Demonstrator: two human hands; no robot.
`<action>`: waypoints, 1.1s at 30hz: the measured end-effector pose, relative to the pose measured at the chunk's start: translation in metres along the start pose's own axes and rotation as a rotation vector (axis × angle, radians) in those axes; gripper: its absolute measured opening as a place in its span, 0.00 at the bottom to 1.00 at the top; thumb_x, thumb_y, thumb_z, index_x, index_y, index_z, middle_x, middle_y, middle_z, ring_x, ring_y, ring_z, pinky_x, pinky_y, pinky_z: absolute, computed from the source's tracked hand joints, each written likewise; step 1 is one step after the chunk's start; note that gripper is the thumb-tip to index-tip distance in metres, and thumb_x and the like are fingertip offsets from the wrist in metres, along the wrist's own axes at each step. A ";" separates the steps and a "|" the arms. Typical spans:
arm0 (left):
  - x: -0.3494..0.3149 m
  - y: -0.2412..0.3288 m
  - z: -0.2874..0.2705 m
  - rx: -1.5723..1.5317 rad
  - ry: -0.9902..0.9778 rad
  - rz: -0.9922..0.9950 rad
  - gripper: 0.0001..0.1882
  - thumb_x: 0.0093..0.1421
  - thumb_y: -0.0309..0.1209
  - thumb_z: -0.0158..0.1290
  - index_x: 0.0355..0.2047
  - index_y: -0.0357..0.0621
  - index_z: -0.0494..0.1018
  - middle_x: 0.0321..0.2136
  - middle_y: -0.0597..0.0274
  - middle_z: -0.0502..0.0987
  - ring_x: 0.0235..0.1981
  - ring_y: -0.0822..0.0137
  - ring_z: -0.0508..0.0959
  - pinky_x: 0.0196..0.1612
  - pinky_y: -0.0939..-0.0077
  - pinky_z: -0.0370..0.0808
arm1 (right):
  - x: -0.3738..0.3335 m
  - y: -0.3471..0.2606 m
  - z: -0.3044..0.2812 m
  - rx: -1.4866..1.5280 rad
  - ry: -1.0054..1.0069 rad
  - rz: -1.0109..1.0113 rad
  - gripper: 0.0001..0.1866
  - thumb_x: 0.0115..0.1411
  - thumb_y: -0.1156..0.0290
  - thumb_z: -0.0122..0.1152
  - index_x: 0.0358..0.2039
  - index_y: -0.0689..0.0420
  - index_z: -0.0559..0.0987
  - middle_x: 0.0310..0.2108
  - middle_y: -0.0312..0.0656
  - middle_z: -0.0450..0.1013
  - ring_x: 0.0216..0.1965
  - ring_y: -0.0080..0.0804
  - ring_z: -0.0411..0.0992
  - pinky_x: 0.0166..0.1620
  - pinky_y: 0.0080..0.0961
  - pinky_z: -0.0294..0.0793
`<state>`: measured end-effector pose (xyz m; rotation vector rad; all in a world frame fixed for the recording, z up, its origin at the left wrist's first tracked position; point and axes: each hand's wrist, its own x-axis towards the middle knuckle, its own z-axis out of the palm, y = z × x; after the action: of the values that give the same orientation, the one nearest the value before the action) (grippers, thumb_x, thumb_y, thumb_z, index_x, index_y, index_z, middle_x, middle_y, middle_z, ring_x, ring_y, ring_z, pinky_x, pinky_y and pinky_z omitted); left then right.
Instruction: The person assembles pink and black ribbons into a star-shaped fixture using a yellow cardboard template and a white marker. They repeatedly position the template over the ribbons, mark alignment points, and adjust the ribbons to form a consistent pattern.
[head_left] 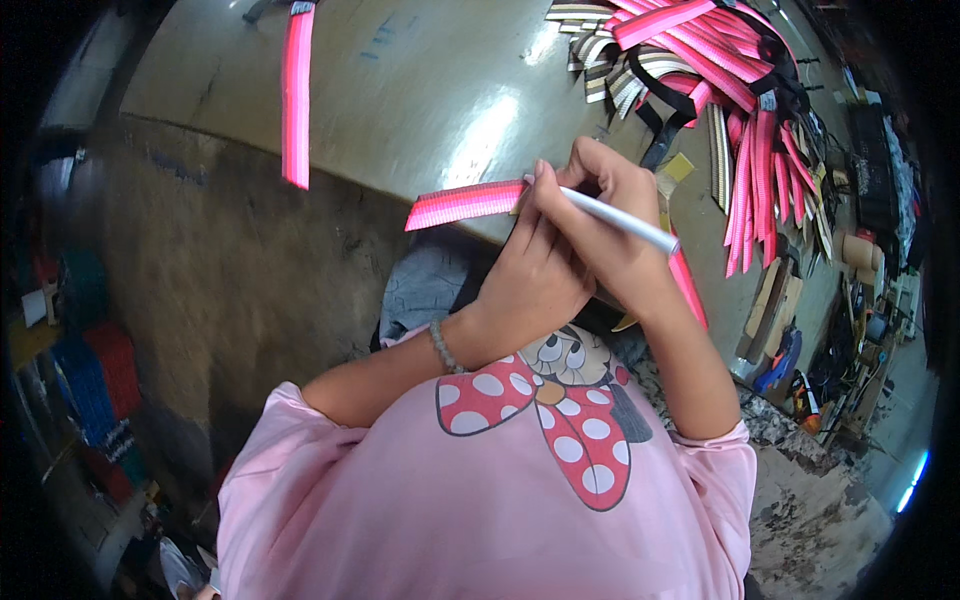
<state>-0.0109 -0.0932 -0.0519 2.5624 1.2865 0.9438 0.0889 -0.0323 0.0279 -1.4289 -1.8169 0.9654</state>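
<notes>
My right hand (618,225) is closed around a slim white pen (630,225), which slants down to the right with its tip end at my thumb. Just below and left of it, my left hand (540,268) grips a pink striped webbing strap (465,205). The strap's loose end sticks out to the left over the table's near edge. Both hands touch or nearly touch, so the strap's other end and the pen's tip are mostly hidden. A bit of pink strap (688,290) also shows beyond my right wrist, beside a yellow piece (678,168).
A heap of pink straps (700,50) mixed with beige-and-brown striped straps (595,50) covers the table's (400,110) far right. Another pink strap (297,100) hangs over the edge at the left. Tools, including blue-handled ones (780,365), lie at the right.
</notes>
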 end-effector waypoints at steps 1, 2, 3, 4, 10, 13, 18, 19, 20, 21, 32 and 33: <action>-0.002 -0.001 0.000 -0.052 0.006 0.012 0.30 0.54 0.36 0.53 0.54 0.26 0.72 0.51 0.30 0.73 0.58 0.32 0.69 0.66 0.33 0.54 | -0.003 -0.002 0.004 -0.065 0.008 0.001 0.15 0.57 0.69 0.65 0.20 0.62 0.71 0.16 0.49 0.70 0.16 0.36 0.70 0.23 0.30 0.68; -0.004 -0.002 0.001 -0.086 0.008 0.034 0.31 0.54 0.36 0.53 0.54 0.26 0.72 0.52 0.30 0.72 0.59 0.31 0.68 0.66 0.32 0.54 | -0.006 -0.005 0.007 -0.119 0.028 -0.022 0.14 0.57 0.69 0.64 0.20 0.62 0.71 0.16 0.50 0.69 0.16 0.40 0.70 0.24 0.31 0.68; -0.006 -0.002 0.001 -0.132 0.004 0.048 0.31 0.53 0.36 0.53 0.55 0.27 0.71 0.53 0.30 0.72 0.60 0.31 0.67 0.66 0.31 0.54 | -0.009 -0.007 0.011 -0.172 0.058 -0.049 0.14 0.57 0.69 0.63 0.20 0.62 0.70 0.16 0.51 0.69 0.17 0.43 0.70 0.24 0.33 0.68; -0.007 -0.003 0.002 -0.109 0.008 0.055 0.31 0.53 0.36 0.53 0.55 0.27 0.71 0.53 0.29 0.71 0.60 0.30 0.66 0.66 0.30 0.53 | -0.011 -0.009 0.013 -0.176 0.074 -0.055 0.14 0.57 0.69 0.64 0.21 0.62 0.70 0.16 0.51 0.69 0.17 0.44 0.71 0.24 0.34 0.68; -0.002 -0.003 0.006 -0.091 0.003 -0.002 0.32 0.55 0.36 0.53 0.56 0.24 0.69 0.55 0.26 0.68 0.62 0.26 0.62 0.65 0.28 0.52 | -0.011 -0.012 0.001 -0.033 0.063 0.051 0.18 0.61 0.68 0.66 0.22 0.63 0.69 0.16 0.43 0.68 0.21 0.17 0.64 0.25 0.22 0.66; -0.001 -0.003 0.000 -0.053 0.030 0.049 0.30 0.58 0.38 0.52 0.54 0.25 0.70 0.54 0.26 0.69 0.61 0.25 0.63 0.66 0.28 0.52 | -0.010 -0.009 0.002 -0.107 0.030 -0.028 0.17 0.61 0.68 0.66 0.22 0.63 0.70 0.17 0.44 0.69 0.19 0.18 0.64 0.25 0.23 0.66; -0.004 -0.003 -0.010 -0.490 -0.155 -0.160 0.33 0.61 0.40 0.50 0.62 0.32 0.63 0.60 0.35 0.65 0.64 0.39 0.62 0.69 0.42 0.52 | -0.010 -0.008 0.012 -0.317 0.025 -0.178 0.12 0.57 0.71 0.64 0.23 0.61 0.71 0.19 0.48 0.71 0.20 0.38 0.70 0.27 0.34 0.70; -0.004 -0.003 -0.011 -0.593 -0.142 -0.203 0.34 0.61 0.40 0.51 0.63 0.33 0.61 0.61 0.37 0.64 0.65 0.41 0.62 0.69 0.45 0.53 | -0.011 -0.009 0.013 -0.333 0.003 -0.212 0.10 0.55 0.71 0.63 0.23 0.59 0.72 0.19 0.49 0.72 0.23 0.45 0.72 0.28 0.40 0.71; -0.001 -0.002 -0.008 -0.601 -0.059 -0.197 0.35 0.59 0.38 0.54 0.63 0.34 0.61 0.61 0.39 0.64 0.65 0.44 0.61 0.69 0.48 0.54 | -0.012 -0.012 0.014 -0.349 -0.019 -0.244 0.07 0.53 0.71 0.61 0.23 0.58 0.73 0.20 0.49 0.73 0.25 0.51 0.74 0.29 0.45 0.72; 0.000 -0.001 -0.007 -0.609 0.022 -0.190 0.36 0.58 0.37 0.57 0.64 0.35 0.60 0.62 0.41 0.63 0.66 0.46 0.61 0.69 0.52 0.55 | -0.014 -0.015 0.016 -0.410 0.003 -0.257 0.05 0.53 0.72 0.60 0.24 0.57 0.73 0.23 0.49 0.74 0.29 0.51 0.76 0.32 0.47 0.73; 0.015 0.001 -0.019 0.113 0.001 -0.080 0.28 0.57 0.36 0.56 0.53 0.29 0.70 0.52 0.42 0.72 0.55 0.45 0.71 0.63 0.55 0.63 | -0.045 0.014 -0.049 -0.644 0.231 0.055 0.14 0.64 0.66 0.60 0.48 0.58 0.77 0.44 0.53 0.77 0.46 0.50 0.74 0.46 0.42 0.73; 0.021 0.001 -0.020 0.081 0.016 -0.109 0.27 0.56 0.35 0.57 0.53 0.32 0.70 0.51 0.46 0.72 0.54 0.47 0.71 0.59 0.55 0.65 | -0.052 0.022 -0.051 -0.677 0.195 0.041 0.14 0.64 0.69 0.60 0.49 0.58 0.76 0.46 0.52 0.75 0.47 0.50 0.73 0.48 0.43 0.72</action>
<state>-0.0120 -0.0812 -0.0255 2.5180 1.4814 0.9112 0.1541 -0.0717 0.0348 -1.8748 -2.0631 0.1982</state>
